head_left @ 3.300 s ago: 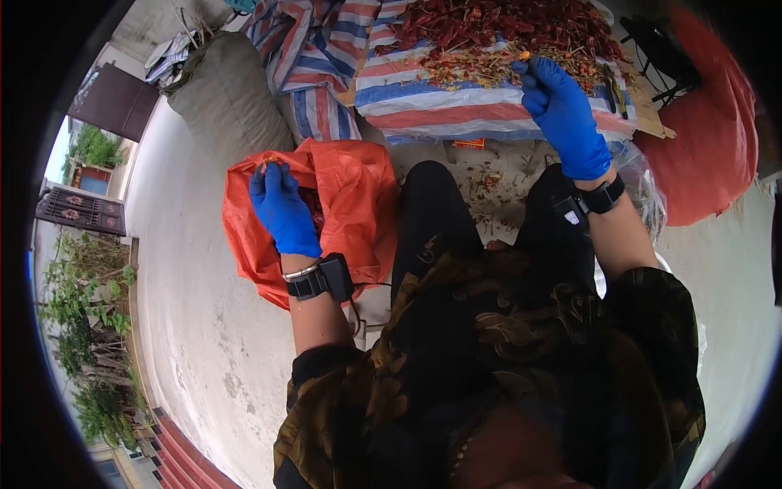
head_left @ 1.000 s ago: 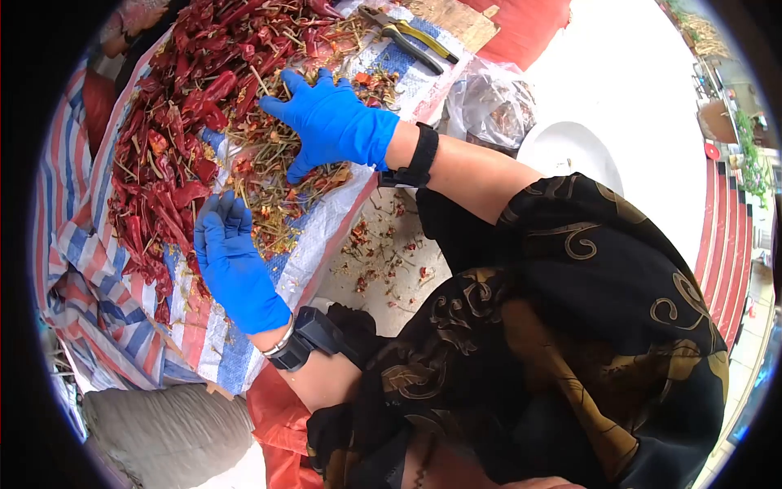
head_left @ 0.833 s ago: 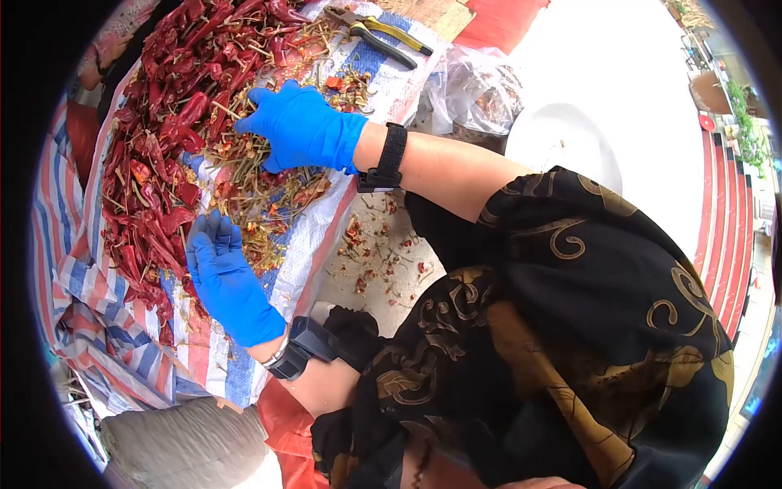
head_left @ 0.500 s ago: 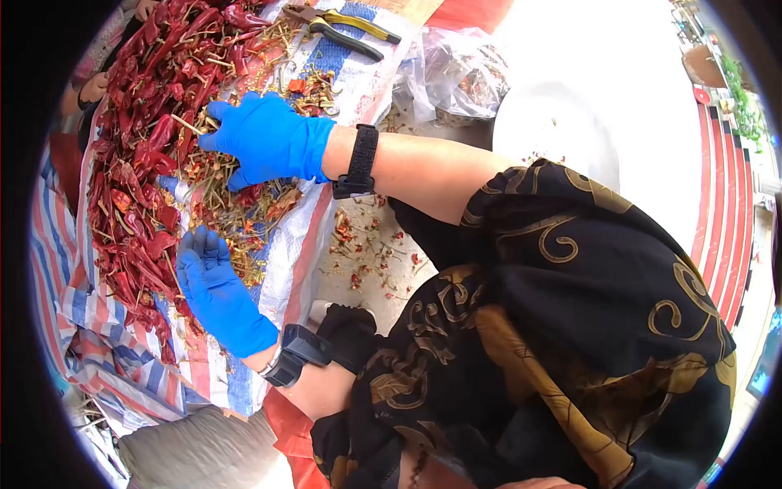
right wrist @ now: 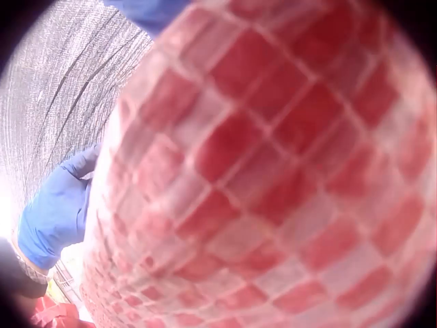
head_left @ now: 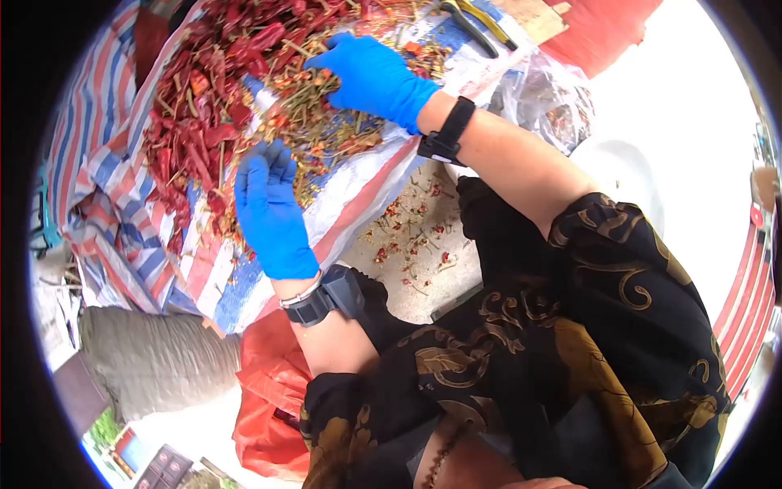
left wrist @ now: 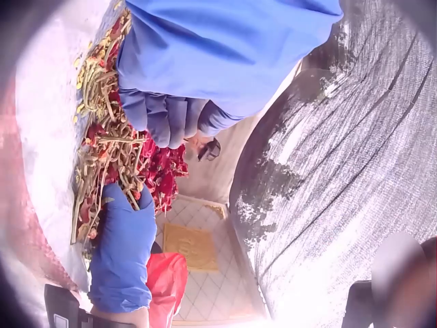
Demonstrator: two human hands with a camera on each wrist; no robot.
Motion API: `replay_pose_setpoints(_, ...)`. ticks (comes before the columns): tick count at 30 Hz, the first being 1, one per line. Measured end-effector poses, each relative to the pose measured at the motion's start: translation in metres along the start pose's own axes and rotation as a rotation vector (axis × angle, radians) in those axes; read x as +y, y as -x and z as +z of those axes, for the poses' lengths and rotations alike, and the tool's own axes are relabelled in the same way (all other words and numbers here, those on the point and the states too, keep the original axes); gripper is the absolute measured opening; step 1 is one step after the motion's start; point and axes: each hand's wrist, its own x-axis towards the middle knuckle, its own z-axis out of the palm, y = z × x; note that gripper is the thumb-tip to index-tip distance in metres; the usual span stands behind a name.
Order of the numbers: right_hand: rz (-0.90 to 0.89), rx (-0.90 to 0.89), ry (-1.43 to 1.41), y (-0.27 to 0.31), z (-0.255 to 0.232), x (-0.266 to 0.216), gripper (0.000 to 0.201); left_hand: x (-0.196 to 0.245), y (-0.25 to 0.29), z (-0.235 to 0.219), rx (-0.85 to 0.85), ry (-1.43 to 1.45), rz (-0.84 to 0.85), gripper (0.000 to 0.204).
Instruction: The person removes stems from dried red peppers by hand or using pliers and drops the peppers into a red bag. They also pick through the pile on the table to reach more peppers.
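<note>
Both hands wear blue gloves. A tangled heap of dry chilli stems [head_left: 305, 114] with pale seeds lies on a striped woven sheet [head_left: 358, 187], beside a larger pile of dried red chillies [head_left: 199, 138]. My right hand [head_left: 375, 81] rests on the stems, index finger reaching forward and thumb apart. In the left wrist view, the right hand [left wrist: 123, 246] has its fingertips sunk among the stems. My left hand [head_left: 273, 212] stands at the near left side of the heap, fingers side by side and slightly bent. In the right wrist view, blurred red checked weave covers most of the frame.
Pliers [head_left: 481, 24] with yellow and black handles lie at the sheet's far right. A clear plastic bag [head_left: 546, 98] and a white basin [head_left: 623, 175] stand to the right. An orange bag [head_left: 269, 391] and a grey sack [head_left: 155, 359] are at lower left. Scraps litter the floor [head_left: 423, 236].
Earlier the left hand was over the orange bag and the right at the sheet's edge; both are now at the stems. The right hand's spread fingers have drawn closer together, and the head view has shifted.
</note>
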Motion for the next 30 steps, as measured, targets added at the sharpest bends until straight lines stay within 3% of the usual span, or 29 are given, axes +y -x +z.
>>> replay_pose_setpoints(2,0.045,-0.054,-0.092,-0.007,0.001,0.008,0.052,-0.005,0.002,-0.012,0.009,0.021,0.02,0.028)
replay_pose_setpoints(3,-0.021,0.054,-0.137,-0.007,0.004,0.015,0.052,-0.003,0.007,-0.015,0.035,0.022,0.045,0.028)
replay_pose_setpoints(5,0.101,-0.071,-0.289,-0.013,-0.043,-0.004,0.043,0.003,0.012,-0.015,0.019,0.027,0.033,0.024)
replay_pose_setpoints(6,0.07,-0.018,-0.323,-0.017,-0.044,-0.001,0.043,0.006,0.013,-0.016,0.029,0.04,0.054,0.024)
replay_pose_setpoints(10,0.346,-0.051,-1.016,-0.03,-0.059,-0.007,0.047,0.008,0.013,-0.03,0.061,0.151,0.054,0.016)
replay_pose_setpoints(11,0.371,-0.077,-0.734,-0.037,-0.068,-0.01,0.047,0.009,0.013,-0.032,0.055,0.151,0.043,0.018)
replay_pose_setpoints(12,0.359,-0.084,-0.722,-0.037,-0.072,-0.013,0.047,0.01,0.014,-0.033,0.047,0.151,0.031,0.019)
replay_pose_setpoints(14,0.32,-0.128,-1.395,-0.038,-0.084,-0.023,0.044,0.012,0.016,-0.037,0.064,0.172,0.018,0.019)
replay_pose_setpoints(16,0.339,-0.128,-1.045,-0.026,-0.101,-0.039,0.047,0.015,0.016,-0.039,0.073,0.196,0.015,0.019)
replay_pose_setpoints(18,0.23,-0.101,-1.283,-0.033,-0.075,-0.008,0.032,0.017,0.018,-0.043,0.028,0.253,0.034,0.018)
replay_pose_setpoints(19,0.505,-0.174,-1.475,-0.037,-0.076,-0.011,0.031,0.018,0.018,-0.043,0.048,0.251,0.032,0.018)
replay_pose_setpoints(23,0.611,-0.164,-1.393,-0.033,-0.083,-0.011,0.03,0.022,0.021,-0.047,0.039,0.273,0.029,0.018)
replay_pose_setpoints(26,0.568,-0.23,-1.565,-0.028,-0.094,0.003,0.031,0.027,0.023,-0.049,0.057,0.293,0.034,0.015)
replay_pose_setpoints(28,0.643,-0.146,-1.607,-0.015,-0.115,0.005,0.033,0.027,0.021,-0.05,0.048,0.329,0.032,0.015)
replay_pose_setpoints(30,0.628,-0.295,-1.608,0.001,-0.139,0.041,0.035,0.026,0.021,-0.051,0.037,0.328,0.038,0.015)
